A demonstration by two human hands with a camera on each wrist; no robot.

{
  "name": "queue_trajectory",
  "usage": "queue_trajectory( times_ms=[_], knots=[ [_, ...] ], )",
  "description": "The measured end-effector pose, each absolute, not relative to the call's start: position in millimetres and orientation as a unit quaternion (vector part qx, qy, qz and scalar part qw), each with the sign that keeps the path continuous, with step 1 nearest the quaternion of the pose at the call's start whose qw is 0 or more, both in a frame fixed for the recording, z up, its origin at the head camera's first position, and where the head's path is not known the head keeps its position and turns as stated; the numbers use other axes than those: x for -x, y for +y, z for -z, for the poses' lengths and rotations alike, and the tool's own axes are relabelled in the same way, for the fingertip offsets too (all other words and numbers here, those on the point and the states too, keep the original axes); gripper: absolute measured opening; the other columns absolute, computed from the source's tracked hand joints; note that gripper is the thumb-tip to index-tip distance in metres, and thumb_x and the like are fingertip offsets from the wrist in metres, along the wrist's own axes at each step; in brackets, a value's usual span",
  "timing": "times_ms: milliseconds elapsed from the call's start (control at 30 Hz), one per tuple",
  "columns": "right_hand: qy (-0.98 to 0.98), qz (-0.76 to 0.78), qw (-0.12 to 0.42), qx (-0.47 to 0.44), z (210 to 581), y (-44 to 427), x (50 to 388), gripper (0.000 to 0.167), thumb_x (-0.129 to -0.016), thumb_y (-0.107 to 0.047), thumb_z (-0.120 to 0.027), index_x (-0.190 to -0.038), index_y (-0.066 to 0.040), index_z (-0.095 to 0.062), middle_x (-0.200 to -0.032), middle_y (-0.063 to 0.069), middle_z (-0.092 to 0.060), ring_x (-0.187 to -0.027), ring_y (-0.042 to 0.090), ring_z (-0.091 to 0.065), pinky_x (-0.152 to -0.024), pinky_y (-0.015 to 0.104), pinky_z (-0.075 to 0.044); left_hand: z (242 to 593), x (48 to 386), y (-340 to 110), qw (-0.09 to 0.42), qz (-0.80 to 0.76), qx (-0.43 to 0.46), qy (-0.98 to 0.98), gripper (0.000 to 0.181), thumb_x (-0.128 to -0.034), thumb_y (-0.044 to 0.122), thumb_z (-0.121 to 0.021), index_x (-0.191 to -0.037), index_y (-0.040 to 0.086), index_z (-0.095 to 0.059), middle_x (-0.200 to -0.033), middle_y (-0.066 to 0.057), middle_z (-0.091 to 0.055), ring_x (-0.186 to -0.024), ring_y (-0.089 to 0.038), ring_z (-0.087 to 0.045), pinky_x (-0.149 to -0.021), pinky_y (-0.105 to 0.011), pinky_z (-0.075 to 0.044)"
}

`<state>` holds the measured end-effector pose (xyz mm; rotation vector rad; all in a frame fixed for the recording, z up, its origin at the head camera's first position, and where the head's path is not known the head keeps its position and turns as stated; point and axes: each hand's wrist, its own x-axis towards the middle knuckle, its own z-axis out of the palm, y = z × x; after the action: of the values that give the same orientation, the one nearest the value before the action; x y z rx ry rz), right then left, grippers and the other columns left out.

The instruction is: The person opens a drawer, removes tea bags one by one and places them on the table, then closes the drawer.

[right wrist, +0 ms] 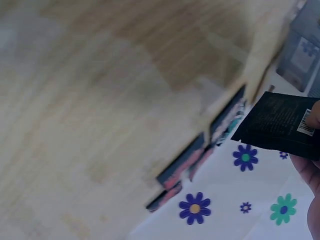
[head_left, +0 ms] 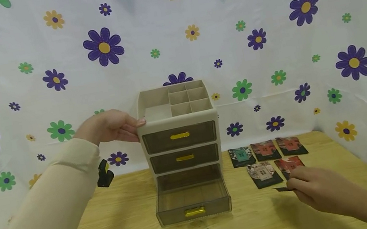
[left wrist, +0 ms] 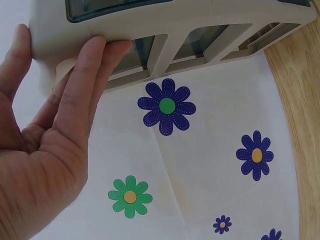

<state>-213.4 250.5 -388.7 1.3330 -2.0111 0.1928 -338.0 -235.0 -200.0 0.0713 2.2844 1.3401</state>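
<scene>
A beige desktop drawer organizer stands at the table's centre, its bottom drawer pulled out and its upper two drawers closed. My left hand holds the organizer's upper left corner, thumb on the top rim and fingers against the side. In the left wrist view those fingers reach the edge of a side opening. My right hand pinches a small flat sachet, its dark printed back with a barcode showing in the right wrist view. In the head view this sachet appears nearly edge-on, above the table.
Several similar sachets lie in two rows right of the organizer, among them a green one, a beige one and a red one. Flower-patterned cloth hangs behind the wooden table. Open compartments top the organizer.
</scene>
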Motion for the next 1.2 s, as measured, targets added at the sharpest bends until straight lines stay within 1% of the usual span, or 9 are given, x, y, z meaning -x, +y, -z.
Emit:
queue_trajectory(
  times_ms=[133, 267, 367, 467, 533, 767, 967, 1100, 1200],
  knots=[
    [-0.794, -0.043, 0.304, -0.525, 402, 260, 208, 0.042, -0.107, -0.028, -0.028, -0.091, -0.017, -0.066, -0.087, -0.008, -0.055, -0.069, 0.001, -0.047, -0.054, 0.01, -0.04, 199, 337, -238, 0.241, -0.492, -0.022, 0.837, 0.052, -0.0989, 0.025, -0.064, -0.136, -0.008, -0.048, -0.106, -0.011, -0.071, -0.098, -0.024, -0.072, -0.099, -0.038, -0.056],
    [-0.833, -0.002, 0.201, -0.516, 407, 267, 199, 0.008, -0.1, -0.017, -0.06, -0.101, -0.02, -0.068, -0.097, -0.006, -0.063, -0.08, 0.007, -0.06, -0.061, 0.018, -0.053, 200, 337, -238, 0.243, -0.495, -0.025, 0.834, 0.052, -0.0987, 0.025, -0.065, -0.135, -0.008, -0.048, -0.103, -0.009, -0.072, -0.097, -0.024, -0.072, -0.099, -0.038, -0.056],
    [-0.875, 0.003, 0.075, -0.478, 408, 268, 194, 0.024, -0.088, -0.015, -0.074, -0.109, -0.023, -0.069, -0.109, -0.004, -0.066, -0.093, 0.012, -0.064, -0.071, 0.027, -0.06, 201, 337, -237, 0.243, -0.495, -0.027, 0.834, 0.052, -0.0988, 0.025, -0.065, -0.135, -0.009, -0.049, -0.101, -0.008, -0.073, -0.096, -0.024, -0.072, -0.097, -0.037, -0.058],
    [-0.905, -0.01, -0.028, -0.425, 409, 267, 192, 0.022, -0.094, -0.024, -0.069, -0.116, -0.027, -0.068, -0.118, -0.004, -0.065, -0.102, 0.014, -0.063, -0.078, 0.032, -0.061, 200, 336, -236, 0.241, -0.495, -0.025, 0.834, 0.051, -0.0987, 0.025, -0.065, -0.134, -0.008, -0.049, -0.099, -0.008, -0.073, -0.095, -0.023, -0.073, -0.095, -0.036, -0.059],
    [-0.913, -0.018, -0.061, -0.402, 409, 266, 191, 0.022, -0.095, -0.028, -0.067, -0.117, -0.028, -0.067, -0.119, -0.006, -0.063, -0.102, 0.012, -0.061, -0.081, 0.032, -0.061, 200, 336, -236, 0.241, -0.496, -0.024, 0.834, 0.051, -0.0987, 0.025, -0.065, -0.134, -0.008, -0.049, -0.099, -0.008, -0.073, -0.095, -0.023, -0.073, -0.095, -0.036, -0.059],
    [-0.919, -0.016, -0.06, -0.389, 409, 268, 193, 0.022, -0.094, -0.028, -0.07, -0.115, -0.027, -0.068, -0.116, -0.007, -0.061, -0.098, 0.009, -0.058, -0.081, 0.032, -0.061, 199, 335, -235, 0.242, -0.492, -0.027, 0.836, 0.052, -0.0989, 0.026, -0.064, -0.136, -0.008, -0.049, -0.098, -0.007, -0.074, -0.094, -0.022, -0.073, -0.095, -0.036, -0.059],
    [-0.913, -0.014, -0.021, -0.407, 412, 269, 197, 0.019, -0.093, -0.025, -0.071, -0.112, -0.022, -0.07, -0.113, -0.007, -0.06, -0.097, 0.009, -0.058, -0.079, 0.032, -0.06, 198, 335, -234, 0.242, -0.496, -0.022, 0.834, 0.051, -0.0991, 0.024, -0.064, -0.135, -0.008, -0.049, -0.097, -0.007, -0.074, -0.093, -0.023, -0.073, -0.095, -0.036, -0.059],
    [-0.911, -0.003, 0.001, -0.413, 413, 270, 199, 0.016, -0.092, -0.024, -0.072, -0.108, -0.023, -0.069, -0.111, -0.007, -0.061, -0.094, 0.009, -0.057, -0.076, 0.031, -0.06, 198, 335, -234, 0.243, -0.495, -0.02, 0.834, 0.05, -0.0994, 0.025, -0.064, -0.134, -0.008, -0.049, -0.097, -0.008, -0.073, -0.093, -0.023, -0.073, -0.095, -0.036, -0.059],
    [-0.906, 0.01, 0.025, -0.422, 412, 269, 201, 0.018, -0.09, -0.025, -0.074, -0.108, -0.023, -0.069, -0.112, -0.003, -0.063, -0.096, 0.015, -0.061, -0.077, 0.034, -0.06, 199, 335, -235, 0.242, -0.496, -0.019, 0.834, 0.051, -0.0995, 0.025, -0.063, -0.135, -0.008, -0.048, -0.097, -0.008, -0.073, -0.093, -0.023, -0.073, -0.095, -0.036, -0.058]
  ],
)
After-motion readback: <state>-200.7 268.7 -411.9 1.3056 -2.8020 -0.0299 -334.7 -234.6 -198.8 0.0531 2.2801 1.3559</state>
